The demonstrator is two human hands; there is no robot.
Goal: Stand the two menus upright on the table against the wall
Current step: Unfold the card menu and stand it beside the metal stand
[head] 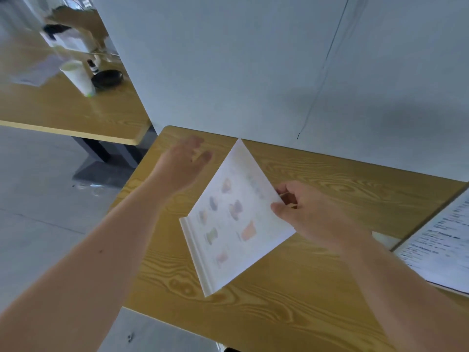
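— Over the wooden table (317,288), nearest the camera, what is the person holding?

— The right hand (308,215) pinches the right edge of a picture menu (228,224), thumb on top and fingers curled beneath. The sheet shows small coloured drawings of food or drinks, too blurred to name. It has a white base strip along its lower left edge, and it hangs tilted above the table, not standing.

— And the other hand?

— The left hand (182,163) is spread wide, fingers apart, gripping nothing. It is blurred and sits just left of the picture menu, over the table's left corner.

— Where is the second one?

— A text menu (441,245) lies at the table's right edge, partly cut off by the frame, printed with lines of small writing.

— What is beyond the table?

— The grey wall (253,72) rises straight from the table's far edge. Farther left of the table stands another wooden table (63,115), carrying a white cup (78,77), a small dark bottle (92,66) and a black dish (107,77).
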